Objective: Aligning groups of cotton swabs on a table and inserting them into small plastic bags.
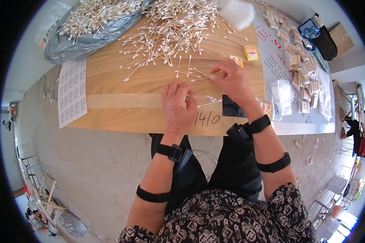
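Note:
My right hand (234, 81) pinches a few cotton swabs (201, 74) between thumb and fingertips, their white tips fanned toward the left, just above the wooden table. My left hand (177, 107) rests on the tabletop with curled fingers over a small bundle of swabs (205, 98), whose ends stick out to the right. Beyond both hands lies a large loose heap of swabs (176, 24). Several single swabs (189, 65) are strewn between the heap and my hands. A small yellow box (250, 52) and a yellow card (236, 61) are just past my right hand.
A grey plastic bag (69, 47) full of swabs sits far left, near a printed white sheet (72, 93). At right, packed swab bags (302, 69) cover a light board (278, 67) beside clear plastic bags (282, 92). A dark square (232, 106) lies by my right wrist.

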The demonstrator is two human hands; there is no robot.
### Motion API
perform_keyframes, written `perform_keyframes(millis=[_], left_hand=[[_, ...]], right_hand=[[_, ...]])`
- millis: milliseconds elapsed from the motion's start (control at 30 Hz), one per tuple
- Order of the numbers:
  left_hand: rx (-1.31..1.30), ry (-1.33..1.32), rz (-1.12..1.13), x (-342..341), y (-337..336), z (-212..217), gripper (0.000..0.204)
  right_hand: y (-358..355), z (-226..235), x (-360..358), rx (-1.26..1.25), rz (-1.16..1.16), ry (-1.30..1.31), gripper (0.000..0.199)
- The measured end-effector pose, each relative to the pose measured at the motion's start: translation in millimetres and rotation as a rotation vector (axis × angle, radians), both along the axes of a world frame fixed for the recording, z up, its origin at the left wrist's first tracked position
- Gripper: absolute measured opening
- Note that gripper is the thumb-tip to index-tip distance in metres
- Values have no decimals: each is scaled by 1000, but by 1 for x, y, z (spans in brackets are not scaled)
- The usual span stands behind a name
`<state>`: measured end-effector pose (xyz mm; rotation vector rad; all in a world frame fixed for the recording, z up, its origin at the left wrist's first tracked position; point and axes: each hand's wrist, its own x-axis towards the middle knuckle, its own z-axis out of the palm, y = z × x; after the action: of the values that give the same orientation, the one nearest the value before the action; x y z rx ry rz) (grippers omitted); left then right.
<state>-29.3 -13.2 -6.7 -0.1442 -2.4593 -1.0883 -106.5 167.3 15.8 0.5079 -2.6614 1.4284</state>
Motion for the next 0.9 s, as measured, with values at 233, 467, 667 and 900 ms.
perform_keyframes(millis=[233,467,667,900], left_hand=[[-177,37,70,-1,4,-4,43],[63,82,18,-3,-3,-9,41],[61,85,49,-1,-1,-3,32],[-82,15,146,2,1,1,22]], right_hand=[[-8,-4,13,176,23,213,12],[-5,0,22,76,-38,191,9],[1,9,49,80,-65,-29,9],[9,8,75,173,-121,-109,12]])
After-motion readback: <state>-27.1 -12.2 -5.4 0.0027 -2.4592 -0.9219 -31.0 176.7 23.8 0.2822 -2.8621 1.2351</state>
